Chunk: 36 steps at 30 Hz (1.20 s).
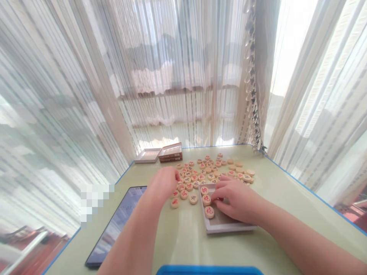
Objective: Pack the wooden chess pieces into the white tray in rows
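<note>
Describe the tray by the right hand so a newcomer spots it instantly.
On the pale green table, find the scattered discs. Just nearer the viewer, the right hand is over a shallow open tray. Unlike the far boxes, it has red-marked discs lining its left side.

The table (289, 198) has a pale green top with a blue edge. Directly on it: loose round pieces (193, 199) at center; a shallow front tray (231, 230) nearer the viewer; a tablet (119, 227) at left; a rear tray (145, 161) just beside stacked boxes (171, 157) at the far edge.
</note>
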Motion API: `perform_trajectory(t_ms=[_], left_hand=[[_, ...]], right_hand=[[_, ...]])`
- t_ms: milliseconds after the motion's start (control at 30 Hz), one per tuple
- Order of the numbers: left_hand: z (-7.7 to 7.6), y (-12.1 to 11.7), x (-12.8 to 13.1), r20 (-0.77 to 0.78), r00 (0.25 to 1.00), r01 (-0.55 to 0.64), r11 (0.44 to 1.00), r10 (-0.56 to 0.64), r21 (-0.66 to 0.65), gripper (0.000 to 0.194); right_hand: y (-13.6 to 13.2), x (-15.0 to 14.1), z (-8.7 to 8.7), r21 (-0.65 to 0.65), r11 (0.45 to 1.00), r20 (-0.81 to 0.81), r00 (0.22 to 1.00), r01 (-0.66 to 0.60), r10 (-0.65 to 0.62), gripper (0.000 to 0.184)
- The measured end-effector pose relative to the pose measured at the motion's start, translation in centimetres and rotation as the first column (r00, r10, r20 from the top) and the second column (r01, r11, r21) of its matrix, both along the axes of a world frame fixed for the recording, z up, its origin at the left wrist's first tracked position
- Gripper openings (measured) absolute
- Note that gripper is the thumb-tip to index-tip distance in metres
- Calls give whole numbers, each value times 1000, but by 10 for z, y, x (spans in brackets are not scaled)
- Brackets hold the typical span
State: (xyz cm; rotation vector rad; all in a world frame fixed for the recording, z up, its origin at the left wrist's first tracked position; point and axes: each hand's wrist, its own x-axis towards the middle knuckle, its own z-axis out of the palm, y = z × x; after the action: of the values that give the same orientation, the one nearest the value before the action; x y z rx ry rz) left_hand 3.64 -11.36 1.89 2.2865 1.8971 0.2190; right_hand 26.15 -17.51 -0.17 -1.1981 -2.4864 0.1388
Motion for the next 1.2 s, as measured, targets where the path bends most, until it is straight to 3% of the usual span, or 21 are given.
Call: perform_trajectory(t_ms=[167,500,800,1033,1200], left_hand=[[-2,3,-8,-46,998,-49,999,48,-22,19],[-7,7,-3,-32,999,-25,999,24,-28,28],[-4,0,8,-10,999,39,998,-39,-42,13],[-8,-1,20,-36,996,84,991,-80,105,16],[-8,-4,23,-56,996,67,996,-64,54,22]], right_hand=[[2,1,-5,-27,1000,-12,1000,12,-12,23],[21,17,-7,64,974,-145,967,219,-208,19],[34,33,-15,67,956,-226,937,287,-266,20],[33,31,-14,60,963,-189,950,262,-247,21],[35,32,-14,29,979,-140,970,203,-197,18]])
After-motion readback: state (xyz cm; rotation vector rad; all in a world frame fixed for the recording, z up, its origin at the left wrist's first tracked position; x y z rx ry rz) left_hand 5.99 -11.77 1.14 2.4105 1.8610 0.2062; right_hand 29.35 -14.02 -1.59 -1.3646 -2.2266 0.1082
